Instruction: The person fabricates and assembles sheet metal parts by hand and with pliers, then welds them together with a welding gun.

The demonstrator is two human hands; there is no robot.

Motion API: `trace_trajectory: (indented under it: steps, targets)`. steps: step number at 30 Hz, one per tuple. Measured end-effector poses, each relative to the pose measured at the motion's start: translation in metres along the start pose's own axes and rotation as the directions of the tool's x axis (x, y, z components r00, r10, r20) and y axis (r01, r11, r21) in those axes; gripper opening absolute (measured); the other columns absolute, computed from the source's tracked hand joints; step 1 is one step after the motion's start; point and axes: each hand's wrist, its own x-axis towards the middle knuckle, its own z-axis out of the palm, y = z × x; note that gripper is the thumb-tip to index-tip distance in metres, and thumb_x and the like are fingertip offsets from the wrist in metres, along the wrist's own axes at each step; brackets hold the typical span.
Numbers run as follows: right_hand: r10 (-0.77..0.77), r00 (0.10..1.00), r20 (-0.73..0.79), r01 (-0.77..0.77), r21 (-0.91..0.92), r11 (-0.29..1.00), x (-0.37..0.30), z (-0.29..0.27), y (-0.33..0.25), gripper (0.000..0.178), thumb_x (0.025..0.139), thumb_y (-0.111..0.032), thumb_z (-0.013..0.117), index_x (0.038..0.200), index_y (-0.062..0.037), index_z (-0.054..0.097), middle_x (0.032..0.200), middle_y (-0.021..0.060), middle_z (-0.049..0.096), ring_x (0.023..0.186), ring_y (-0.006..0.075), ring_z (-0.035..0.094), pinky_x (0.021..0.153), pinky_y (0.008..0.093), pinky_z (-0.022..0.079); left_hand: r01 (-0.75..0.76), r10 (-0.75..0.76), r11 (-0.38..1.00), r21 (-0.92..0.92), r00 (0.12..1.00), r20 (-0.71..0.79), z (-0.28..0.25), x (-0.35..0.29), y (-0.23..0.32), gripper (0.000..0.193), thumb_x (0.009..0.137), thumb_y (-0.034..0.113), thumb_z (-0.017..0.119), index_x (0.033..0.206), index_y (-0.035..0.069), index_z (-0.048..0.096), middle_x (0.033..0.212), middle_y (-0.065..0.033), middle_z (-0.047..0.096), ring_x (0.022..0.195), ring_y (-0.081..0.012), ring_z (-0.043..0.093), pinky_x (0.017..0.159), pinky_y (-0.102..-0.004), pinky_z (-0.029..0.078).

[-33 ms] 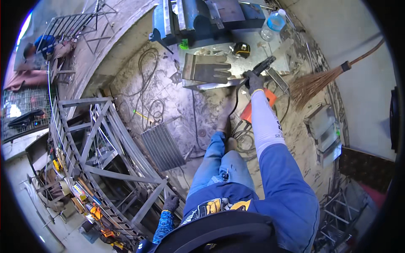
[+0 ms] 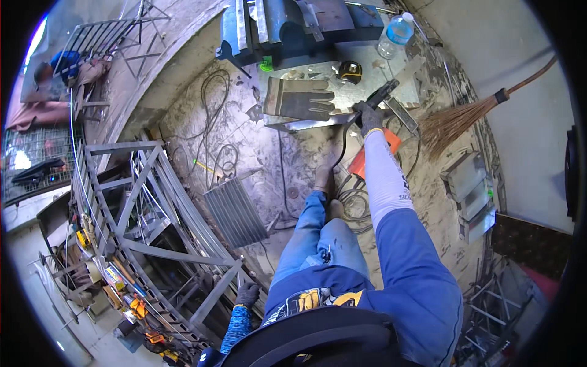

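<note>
My right hand (image 2: 368, 117), in a dark grey glove, is closed round a black welding electrode holder (image 2: 383, 95), whose cable hangs down beside it. The holder reaches over the right part of a low metal-topped table. On that table lie a grey work glove (image 2: 299, 100) and a black and yellow tape measure (image 2: 350, 72). At the lower left, my left hand (image 2: 247, 295) is also gloved, its fingers curled, beside a grey metal frame (image 2: 177, 252). What it grips, if anything, is hidden. Just beyond my right forearm sits an orange-red box (image 2: 359, 164), partly covered by the arm.
A blue bench vise (image 2: 281, 30) and a water bottle (image 2: 397, 38) stand at the back. A straw broom (image 2: 458, 119) leans at the right. Cables (image 2: 214, 104) and a ribbed metal panel (image 2: 235, 213) lie on the floor. Far left, another person (image 2: 64, 64) is partly visible.
</note>
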Motion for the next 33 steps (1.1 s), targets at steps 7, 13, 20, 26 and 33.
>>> trace_trajectory:
  steps: [7, 13, 20, 26, 33]
  targets:
    - [0.043, 0.962, 0.269, -0.134, 0.330, 0.934, -0.012, -0.010, 0.001, 0.026, 0.079, -0.013, 0.071, 0.098, -0.0003, 0.058, 0.075, 0.0087, 0.062, 0.060, 0.0186, 0.059, 0.052, 0.0347, 0.047, -0.197, 0.198, 0.980, 0.024, 0.979, -0.053, 0.015, -0.011, 0.018, 0.032, 0.090, 0.023, 0.060, 0.111, -0.001, 0.066, 0.082, -0.0076, 0.067, 0.067, -0.0140, 0.060, 0.062, -0.0297, 0.051]
    - [0.059, 0.979, 0.195, -0.023, -0.179, 0.983, 0.014, -0.023, 0.016, 0.018, 0.084, -0.026, 0.068, 0.090, -0.0090, 0.068, 0.072, 0.0080, 0.064, 0.058, 0.0214, 0.063, 0.057, 0.0363, 0.053, -0.260, 0.259, 0.966, 0.003, 0.965, -0.033, 0.026, -0.006, 0.016, 0.033, 0.092, 0.022, 0.061, 0.116, -0.001, 0.064, 0.084, -0.0076, 0.066, 0.073, -0.0150, 0.061, 0.067, -0.0297, 0.051]
    - [-0.079, 0.831, 0.551, 0.556, -0.819, 0.141, 0.015, 0.002, -0.014, 0.033, 0.091, -0.026, 0.053, 0.111, -0.0075, 0.072, 0.115, 0.0280, 0.067, 0.107, 0.0398, 0.066, 0.091, 0.0508, 0.052, -0.188, 0.196, 0.978, 0.093, 0.976, -0.091, 0.030, -0.024, 0.004, 0.032, 0.093, 0.023, 0.061, 0.115, -0.001, 0.065, 0.087, -0.0105, 0.068, 0.077, -0.0188, 0.065, 0.073, -0.0330, 0.053]
    - [-0.196, 0.933, 0.301, 0.351, -0.652, 0.671, 0.048, -0.041, 0.024, 0.070, 0.084, -0.050, 0.058, 0.105, 0.0164, 0.065, 0.090, 0.0311, 0.070, 0.084, 0.0374, 0.070, 0.073, 0.0445, 0.053, -0.170, 0.188, 0.939, 0.299, 0.982, -0.031, 0.032, -0.020, 0.033, 0.039, 0.091, 0.033, 0.062, 0.115, 0.003, 0.068, 0.102, -0.0189, 0.071, 0.094, -0.0282, 0.069, 0.088, -0.0397, 0.053]
    - [-0.072, 0.988, 0.138, 0.141, -0.597, 0.790, 0.028, -0.027, 0.028, 0.060, 0.080, -0.039, 0.070, 0.116, 0.0099, 0.065, 0.105, 0.0283, 0.069, 0.088, 0.0321, 0.069, 0.079, 0.0398, 0.052, -0.238, 0.264, 0.935, 0.263, 0.962, -0.068, 0.026, 0.003, 0.030, 0.042, 0.088, 0.036, 0.062, 0.114, 0.004, 0.070, 0.113, -0.0197, 0.069, 0.108, -0.0346, 0.065, 0.097, -0.0420, 0.049]
